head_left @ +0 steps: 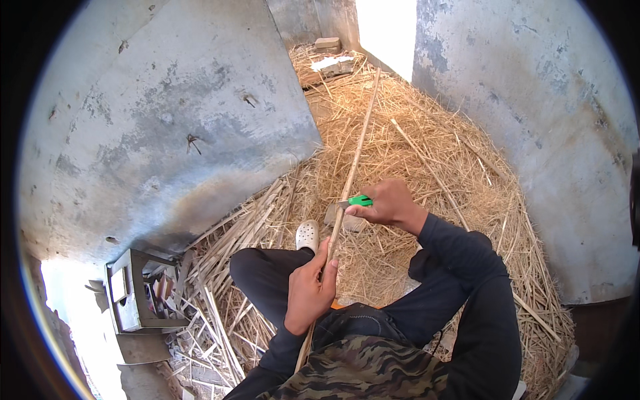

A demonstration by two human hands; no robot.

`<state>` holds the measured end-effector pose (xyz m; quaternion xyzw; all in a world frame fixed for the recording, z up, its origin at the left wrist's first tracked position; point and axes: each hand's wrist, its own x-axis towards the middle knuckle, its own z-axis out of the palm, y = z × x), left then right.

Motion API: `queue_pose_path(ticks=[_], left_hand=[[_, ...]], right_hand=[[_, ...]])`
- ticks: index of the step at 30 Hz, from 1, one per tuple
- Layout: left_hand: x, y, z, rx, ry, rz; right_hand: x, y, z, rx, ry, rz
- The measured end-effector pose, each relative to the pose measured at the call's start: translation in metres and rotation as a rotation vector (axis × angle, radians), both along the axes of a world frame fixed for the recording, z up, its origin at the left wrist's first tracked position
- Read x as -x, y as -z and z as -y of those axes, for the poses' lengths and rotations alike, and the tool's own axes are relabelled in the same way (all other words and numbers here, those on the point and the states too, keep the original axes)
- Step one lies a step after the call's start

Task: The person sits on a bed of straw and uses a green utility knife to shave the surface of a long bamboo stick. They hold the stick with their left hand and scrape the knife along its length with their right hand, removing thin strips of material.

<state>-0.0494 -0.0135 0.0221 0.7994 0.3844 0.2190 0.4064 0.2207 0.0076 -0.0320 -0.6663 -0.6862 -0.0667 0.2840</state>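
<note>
A long, thin bamboo strip (361, 141) runs from my lap away toward the far end of the straw. My left hand (311, 288) is closed around its near part, thumb and fingers pressed on it. In my right hand (392, 205) is a knife with a green handle (361, 200), gripped in the closed fingers. Its short dark blade meets the strip, a little beyond my left hand. The strip's near end passes under my left forearm, partly hidden.
Loose straw and shavings (420, 173) cover the floor. Several split strips (247, 227) are heaped at the left, near a small open box frame (137, 300). Weathered grey walls (167, 113) stand on both sides. A brick (327, 44) lies at the far end.
</note>
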Motion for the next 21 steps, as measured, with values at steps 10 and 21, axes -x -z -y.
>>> queue_pose_path(ticks=[10,21], left_hand=[[-0.002,-0.007,0.004,-0.165,0.047,-0.018],[0.038,-0.003,0.046,0.103,0.171,-0.053]], right_hand=[[-0.049,0.002,-0.021,-0.096,0.115,0.083],[-0.178,0.022,-0.011,0.047,0.595,0.053]])
